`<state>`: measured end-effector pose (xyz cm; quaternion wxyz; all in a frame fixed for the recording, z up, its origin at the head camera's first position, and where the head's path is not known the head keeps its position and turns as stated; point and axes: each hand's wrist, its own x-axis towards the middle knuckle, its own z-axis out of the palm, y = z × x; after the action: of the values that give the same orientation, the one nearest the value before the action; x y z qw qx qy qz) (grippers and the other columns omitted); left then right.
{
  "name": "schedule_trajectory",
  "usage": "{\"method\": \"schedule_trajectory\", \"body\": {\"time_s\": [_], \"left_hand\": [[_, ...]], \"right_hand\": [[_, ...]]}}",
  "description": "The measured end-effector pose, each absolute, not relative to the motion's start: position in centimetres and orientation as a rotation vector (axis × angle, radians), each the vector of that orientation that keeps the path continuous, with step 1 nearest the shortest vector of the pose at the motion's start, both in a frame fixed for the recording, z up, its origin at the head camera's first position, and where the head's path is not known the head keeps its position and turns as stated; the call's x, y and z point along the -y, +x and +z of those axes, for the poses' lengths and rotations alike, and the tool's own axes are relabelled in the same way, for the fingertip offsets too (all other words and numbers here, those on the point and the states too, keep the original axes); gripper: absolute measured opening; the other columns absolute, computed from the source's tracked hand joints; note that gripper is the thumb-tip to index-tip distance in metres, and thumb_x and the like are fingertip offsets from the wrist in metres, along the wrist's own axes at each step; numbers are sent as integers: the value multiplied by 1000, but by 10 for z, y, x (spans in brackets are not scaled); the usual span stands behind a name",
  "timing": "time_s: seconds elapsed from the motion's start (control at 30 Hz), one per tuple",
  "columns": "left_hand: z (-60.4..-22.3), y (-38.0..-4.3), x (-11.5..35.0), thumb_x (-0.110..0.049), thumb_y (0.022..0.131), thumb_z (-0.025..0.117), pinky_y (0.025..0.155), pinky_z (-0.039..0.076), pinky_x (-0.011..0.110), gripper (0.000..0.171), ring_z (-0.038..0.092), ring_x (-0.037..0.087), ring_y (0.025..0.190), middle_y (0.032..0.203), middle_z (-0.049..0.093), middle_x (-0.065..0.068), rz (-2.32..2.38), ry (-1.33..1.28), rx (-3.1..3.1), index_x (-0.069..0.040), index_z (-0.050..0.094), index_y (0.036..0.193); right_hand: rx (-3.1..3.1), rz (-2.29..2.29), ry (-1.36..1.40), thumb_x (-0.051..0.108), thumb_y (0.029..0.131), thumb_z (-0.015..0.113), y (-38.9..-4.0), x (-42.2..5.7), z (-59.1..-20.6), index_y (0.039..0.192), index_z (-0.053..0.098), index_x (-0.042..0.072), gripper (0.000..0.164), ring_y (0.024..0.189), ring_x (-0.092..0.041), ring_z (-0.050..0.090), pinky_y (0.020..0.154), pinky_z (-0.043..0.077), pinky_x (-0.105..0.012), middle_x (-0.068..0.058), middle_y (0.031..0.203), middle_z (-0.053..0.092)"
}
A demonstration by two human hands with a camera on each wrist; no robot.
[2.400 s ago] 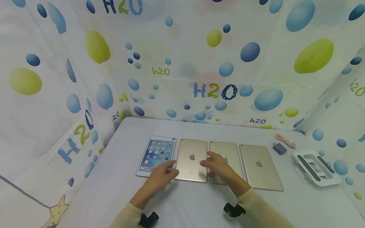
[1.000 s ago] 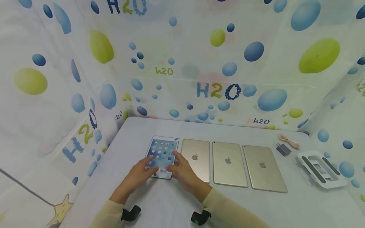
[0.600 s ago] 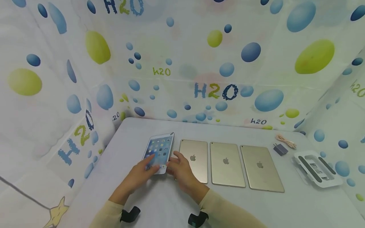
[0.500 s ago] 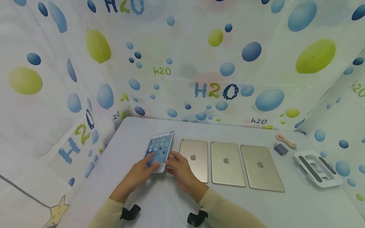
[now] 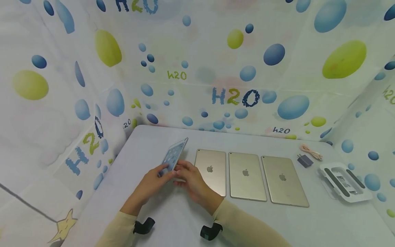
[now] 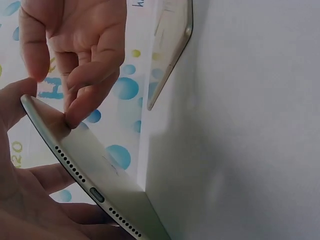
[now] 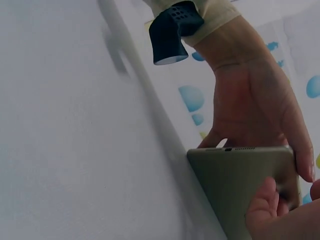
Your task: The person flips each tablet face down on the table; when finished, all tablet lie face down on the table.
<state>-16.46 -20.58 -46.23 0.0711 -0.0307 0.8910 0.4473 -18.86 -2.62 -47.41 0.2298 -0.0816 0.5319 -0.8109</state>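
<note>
A white-fronted tablet with rows of icons on its screen is tilted steeply, raised off the white table. My left hand grips its lower end, thumb at one edge and fingers along the other. In the left wrist view, the tablet's pale metallic back and the port between speaker holes show. My right hand is at the tablet's right edge; its loosely bent fingertips touch the back near the corner. The right wrist view shows the same back, with both hands around it.
Three gold tablets, a left one, a middle one and a right one, lie face down in a row. Further right are a dark charger plug, a pinkish cable and a white plastic tray. A patterned curtain surrounds the table.
My hands have moved left from the nearest gold tablet to the white-fronted tablet. It has been lifted, its right side rising, and its screen now faces more to the left.
</note>
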Motion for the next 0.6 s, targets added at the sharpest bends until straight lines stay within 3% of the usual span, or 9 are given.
{"method": "schedule_trajectory", "body": {"time_s": [0.23,0.47,0.6], "left_hand": [[-457,-168,212,-56,94,65,93,53,50,74,60,34,120,142,56,26,1336,-98,-2709,-6,54,147],[-455,-168,216,-52,96,65,89,53,42,67,61,24,112,128,66,15,1530,-95,-2593,-8,56,146],[-454,-167,217,-48,98,63,87,54,42,65,59,28,116,134,62,16,1691,-90,-2465,-7,54,147]], "right_hand": [[-1385,-2167,-252,5,96,56,-189,28,-475,146,45,-4,52,109,-20,66,84,57,-35,-10,124,64],[-1354,-2161,-276,7,95,59,-184,39,-474,144,36,9,54,122,-26,59,94,55,-56,-13,145,51],[-1405,-2161,-295,12,98,61,-181,42,-474,147,36,13,55,127,-30,55,94,53,-61,-13,150,45]]}}
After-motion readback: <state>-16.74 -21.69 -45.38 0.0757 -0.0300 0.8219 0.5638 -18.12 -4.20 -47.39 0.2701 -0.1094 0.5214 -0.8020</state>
